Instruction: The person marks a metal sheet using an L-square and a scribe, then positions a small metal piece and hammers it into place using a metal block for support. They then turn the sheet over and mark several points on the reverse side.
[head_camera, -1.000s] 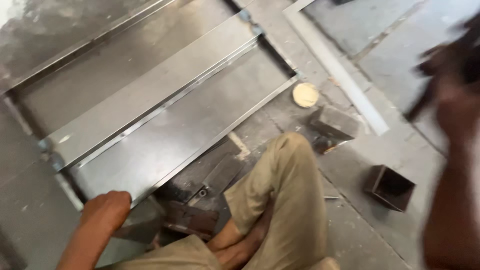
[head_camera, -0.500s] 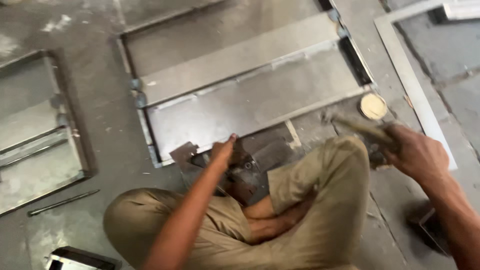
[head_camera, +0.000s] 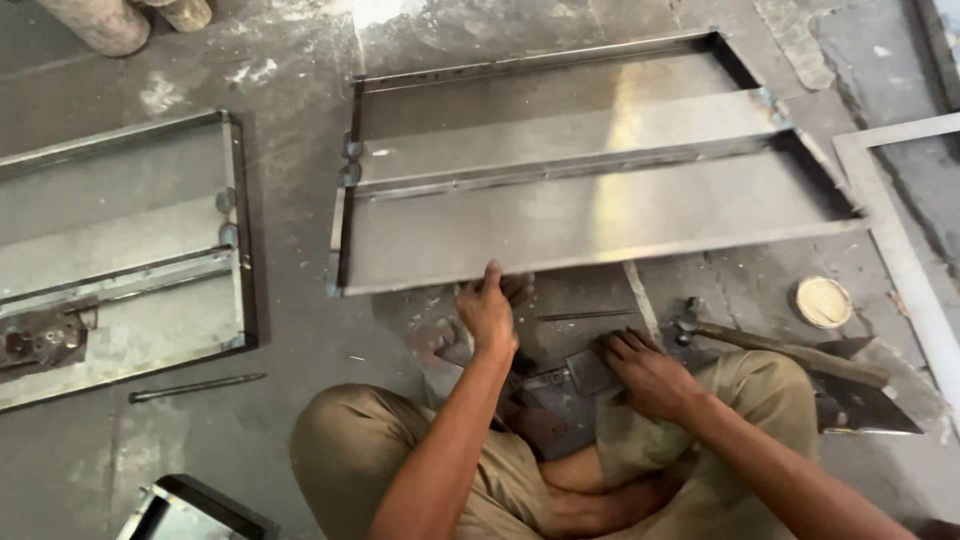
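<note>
I sit cross-legged on a concrete floor in front of a large steel frame panel (head_camera: 590, 215). My left hand (head_camera: 488, 315) grips the panel's near edge, thumb up over the rim. Close to my right knee, my right hand (head_camera: 650, 375) is down on the floor, its bent fingers closed on the edge of a small dark metal plate (head_camera: 583, 372). A hammer (head_camera: 775, 345) with a wooden handle lies loose just right of that hand, its head towards the panel.
A second steel frame panel (head_camera: 120, 250) lies to the left, with a thin metal rod (head_camera: 195, 387) in front of it. A round tin lid (head_camera: 822, 302), a dark metal wedge (head_camera: 865, 405) and a pale angle frame (head_camera: 900, 255) are on the right. A dark box (head_camera: 195, 510) sits bottom left.
My right hand has let go of the hammer, which now lies on the floor, and has dropped to the small plate. My left hand has gone forward to the panel's edge.
</note>
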